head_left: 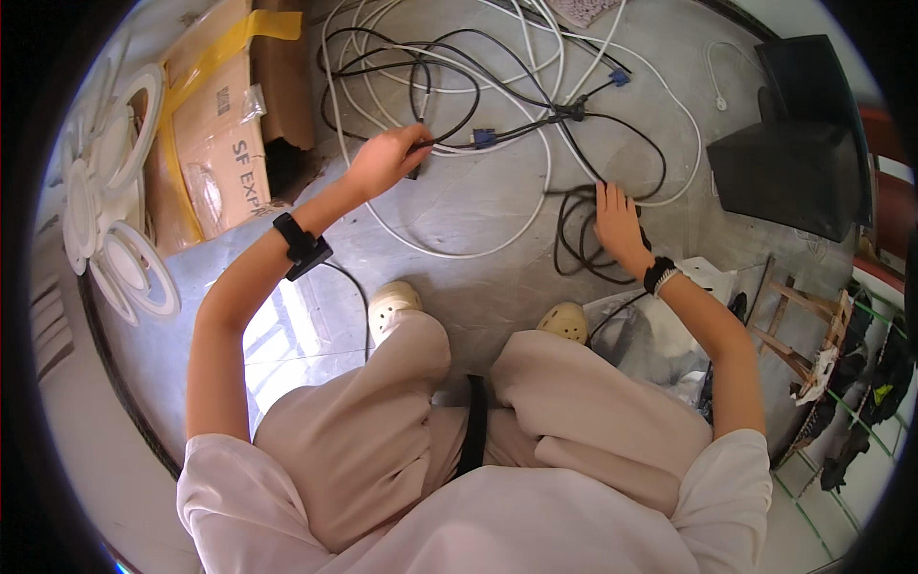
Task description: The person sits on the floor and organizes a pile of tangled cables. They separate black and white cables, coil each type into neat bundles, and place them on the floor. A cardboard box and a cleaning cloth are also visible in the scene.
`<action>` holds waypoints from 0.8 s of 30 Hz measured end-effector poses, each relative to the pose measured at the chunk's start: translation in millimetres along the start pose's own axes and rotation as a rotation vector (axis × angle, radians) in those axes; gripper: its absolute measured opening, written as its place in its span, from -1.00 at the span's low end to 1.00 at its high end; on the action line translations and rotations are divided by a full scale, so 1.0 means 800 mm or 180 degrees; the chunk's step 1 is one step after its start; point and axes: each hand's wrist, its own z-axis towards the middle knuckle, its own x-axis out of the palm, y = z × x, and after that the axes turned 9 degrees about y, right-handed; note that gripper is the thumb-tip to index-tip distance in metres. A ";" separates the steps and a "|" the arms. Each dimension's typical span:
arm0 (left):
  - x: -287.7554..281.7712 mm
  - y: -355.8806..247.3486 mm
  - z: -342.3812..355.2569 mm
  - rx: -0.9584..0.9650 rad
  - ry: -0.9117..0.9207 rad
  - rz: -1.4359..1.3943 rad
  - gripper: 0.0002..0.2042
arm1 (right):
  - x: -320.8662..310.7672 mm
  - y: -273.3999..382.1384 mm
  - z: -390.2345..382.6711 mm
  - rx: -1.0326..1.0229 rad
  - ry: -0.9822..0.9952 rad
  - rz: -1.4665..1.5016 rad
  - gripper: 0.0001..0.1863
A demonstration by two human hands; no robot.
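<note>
My left hand (387, 159) is closed round a black cable, its fingers pinched together over it. A black plug end pokes out just below that hand. Off to the right, my right hand (620, 228) has its fingers curled over a loose coil of black cable (564, 234) lying on the floor. Between the hands lies a blue VGA plug (485, 138) on a black cable. Another blue plug (620, 77) rests farther away, near a dark cable junction (571, 112). White cables (478, 255) loop among the black ones in a tangle.
An opened cardboard box (215, 134) with yellow tape stands at left, beside a white fan-like rack (120, 191). A black bin-like object (789, 172) sits at right. Near my right foot are clear plastic bags (660, 340), a small wooden frame (798, 325) and a green wire rack (861, 421).
</note>
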 end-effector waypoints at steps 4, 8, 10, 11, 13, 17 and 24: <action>-0.036 -0.013 0.006 -0.0248 -0.0190 -0.0193 -0.82 | -0.009 0.016 -0.015 -0.0317 0.0174 0.0352 -0.26; -0.074 -0.029 0.015 0.0222 -0.1012 -0.0390 -0.81 | -0.031 0.005 0.001 -0.0248 -0.0159 0.1591 -0.35; -0.100 -0.041 0.015 0.0213 -0.1339 -0.0500 -0.79 | -0.047 -0.001 0.017 -0.0197 -0.0466 0.1851 -0.37; -0.113 -0.049 0.013 0.0249 -0.1497 -0.0478 -0.79 | -0.057 -0.004 0.027 -0.0082 -0.0538 0.1943 -0.38; -0.139 -0.066 0.015 0.0099 -0.1759 -0.0701 -0.80 | -0.082 -0.012 0.045 -0.0229 -0.1069 0.2354 -0.39; -0.185 -0.107 -0.003 0.0646 -0.1972 -0.1408 -0.78 | -0.138 -0.014 0.091 -0.0384 -0.1726 0.2785 -0.36; -0.256 -0.163 -0.034 0.1799 -0.2515 -0.2081 -0.73 | -0.223 0.049 0.149 -0.0969 -0.1906 0.3795 -0.21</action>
